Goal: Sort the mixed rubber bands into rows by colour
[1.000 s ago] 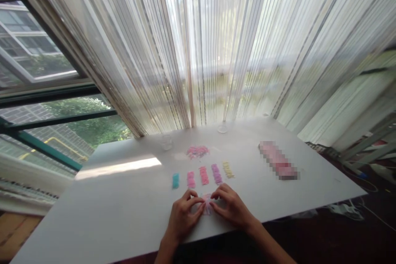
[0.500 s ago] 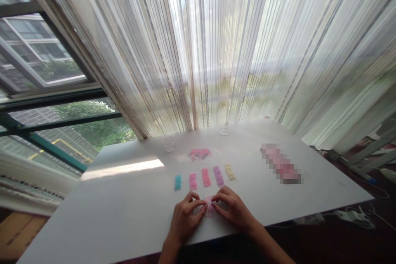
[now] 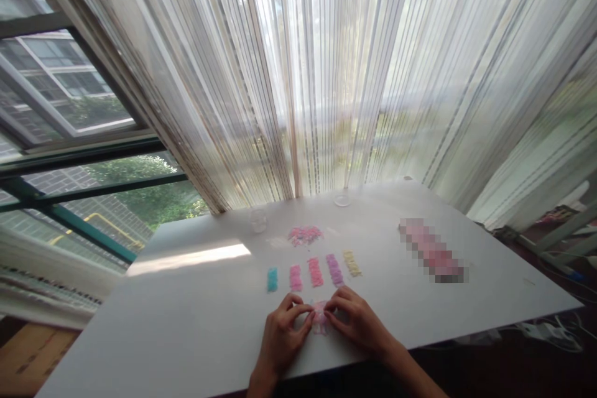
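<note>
Near the front edge of the white table [image 3: 186, 323] lies a small heap of pink and pale pieces [image 3: 319, 326]. My left hand [image 3: 285, 329] is at its left side, thumb and forefinger pinched together. From the right, my right hand [image 3: 357, 320] reaches the same heap, its fingertips pinched too. Whatever sits between the fingertips is too small to make out. Beyond my hands is a row of small piles: teal [image 3: 272, 280], pink [image 3: 295, 277], red-pink [image 3: 315, 272], purple [image 3: 334, 270] and yellow [image 3: 352, 263].
A mixed pink pile [image 3: 305, 236] lies behind the row. Farther back are a clear container [image 3: 258, 221] and a clear round lid [image 3: 342, 201]. A blurred pink object [image 3: 431, 250] is on the right. Striped curtains [image 3: 317, 74] hang behind the table.
The whole view has shifted slightly, so the table and piles appear a little lower and farther right. My hands stay at the small heap, with their fingertips slightly moved.
</note>
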Available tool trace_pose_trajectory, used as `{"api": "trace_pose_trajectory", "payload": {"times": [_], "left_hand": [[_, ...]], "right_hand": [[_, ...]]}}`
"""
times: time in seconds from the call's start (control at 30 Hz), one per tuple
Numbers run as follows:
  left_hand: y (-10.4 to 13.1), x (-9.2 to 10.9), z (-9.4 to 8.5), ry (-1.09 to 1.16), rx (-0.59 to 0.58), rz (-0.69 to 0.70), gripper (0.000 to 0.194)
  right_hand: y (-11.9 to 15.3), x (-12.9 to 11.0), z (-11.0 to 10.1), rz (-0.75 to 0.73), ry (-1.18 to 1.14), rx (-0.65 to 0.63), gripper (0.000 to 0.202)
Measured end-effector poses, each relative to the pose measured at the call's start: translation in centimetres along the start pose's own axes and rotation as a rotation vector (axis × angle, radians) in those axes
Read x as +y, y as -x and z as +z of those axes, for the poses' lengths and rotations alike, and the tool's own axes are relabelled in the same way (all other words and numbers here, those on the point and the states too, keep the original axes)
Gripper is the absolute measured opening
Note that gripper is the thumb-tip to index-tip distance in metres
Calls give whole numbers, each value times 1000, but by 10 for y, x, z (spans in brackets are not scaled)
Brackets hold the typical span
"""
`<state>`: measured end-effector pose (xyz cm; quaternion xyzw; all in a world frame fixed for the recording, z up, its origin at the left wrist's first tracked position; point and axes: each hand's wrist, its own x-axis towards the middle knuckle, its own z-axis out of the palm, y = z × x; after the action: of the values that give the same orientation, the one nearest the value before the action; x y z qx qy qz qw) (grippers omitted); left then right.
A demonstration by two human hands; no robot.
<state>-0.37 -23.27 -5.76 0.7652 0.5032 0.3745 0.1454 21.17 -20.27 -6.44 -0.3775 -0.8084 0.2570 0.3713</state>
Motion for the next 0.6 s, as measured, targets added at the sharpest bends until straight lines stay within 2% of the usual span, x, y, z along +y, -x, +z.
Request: {"api": "trace_pose_trajectory", "payload": {"times": [0.17, 0.23, 0.43, 0.6], "left_hand": [[1, -5, 0, 75, 49, -53, 18], [1, -10, -8, 59, 98, -115, 20], [6, -40, -44, -187, 203, -247, 32], [13, -54, -52, -252, 202, -293, 35]], "right_hand": [[1, 1, 0, 9, -23, 11, 9], [1, 1, -1, 32, -28, -4, 10], [0, -2, -6, 98, -49, -11, 17], [1, -5, -6, 141, -53, 21, 17]]}}
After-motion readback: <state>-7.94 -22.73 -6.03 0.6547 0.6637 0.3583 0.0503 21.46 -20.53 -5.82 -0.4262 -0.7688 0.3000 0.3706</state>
